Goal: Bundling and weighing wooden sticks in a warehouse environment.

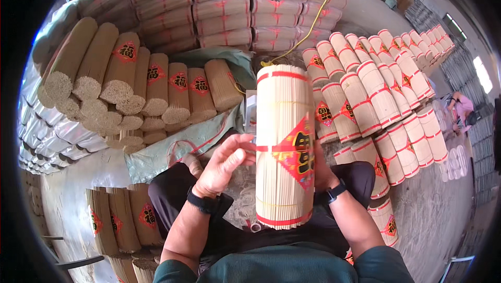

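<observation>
Brown stick bundles (156,95) lie heaped at left; next, the left hand (222,165) is loosely open beside the red-banded bundle (276,178), contact unclear. That bundle is before the lap, its right side grasped by the partly hidden right hand (324,171); paler bundles (381,95) are stacked at right.

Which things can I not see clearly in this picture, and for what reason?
In the head view:
Right hand: fingers mostly hidden behind the central stick bundle.
Grey-white object: partly covered by that bundle.
Lowest bundles at left: cut off by the lower edge.
Distant person: too small to make out the hands.
</observation>
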Demonstrator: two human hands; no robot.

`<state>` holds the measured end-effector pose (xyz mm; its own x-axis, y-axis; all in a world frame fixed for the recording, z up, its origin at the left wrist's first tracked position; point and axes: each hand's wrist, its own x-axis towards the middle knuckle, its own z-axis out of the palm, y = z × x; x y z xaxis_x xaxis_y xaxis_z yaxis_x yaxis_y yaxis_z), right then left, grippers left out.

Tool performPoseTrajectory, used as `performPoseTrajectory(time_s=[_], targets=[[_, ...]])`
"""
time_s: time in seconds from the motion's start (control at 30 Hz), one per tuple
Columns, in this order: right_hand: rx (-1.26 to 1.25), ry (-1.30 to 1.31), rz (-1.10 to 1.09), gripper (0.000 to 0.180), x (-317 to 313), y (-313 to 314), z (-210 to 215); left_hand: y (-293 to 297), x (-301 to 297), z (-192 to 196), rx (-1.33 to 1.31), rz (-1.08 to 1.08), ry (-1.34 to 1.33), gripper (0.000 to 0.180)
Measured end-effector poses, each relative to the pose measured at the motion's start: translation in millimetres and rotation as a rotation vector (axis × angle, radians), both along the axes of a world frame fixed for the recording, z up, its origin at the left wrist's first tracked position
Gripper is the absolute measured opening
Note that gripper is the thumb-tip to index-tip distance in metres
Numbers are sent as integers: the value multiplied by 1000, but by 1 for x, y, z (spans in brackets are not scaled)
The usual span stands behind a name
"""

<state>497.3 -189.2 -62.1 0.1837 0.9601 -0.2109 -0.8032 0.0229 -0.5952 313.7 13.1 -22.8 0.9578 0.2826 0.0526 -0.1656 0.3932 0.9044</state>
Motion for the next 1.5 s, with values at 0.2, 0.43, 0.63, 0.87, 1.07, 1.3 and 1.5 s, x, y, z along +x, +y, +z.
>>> performPoseTrajectory(time_s=[0.2,0.43,0.63,0.87,1.07,1.3,1.5], targets=[[23,-59,-156,90,-9,-6,25,7,15,0,-221,-88,-119,59],[-117,-356,-168,70,-4,-3,24,-11,34,7,-119,-169,-52,112],[-155,-534,-202,70,-9,15,16,-22,47,-21,-259,-106,68,93],[-147,-797,-245,54,14,3,24,-8,49,-56,-577,-130,85,79],[-226,-490,-178,52,26,-13,42,-11,57,-67,-714,-73,75,76],[-174,-461,-194,57,31,-24,37,-19,66,-60,-581,30,90,77],[-141,-621,-248,57,36,-30,31,-16,76,-58,-915,-104,-38,70]])
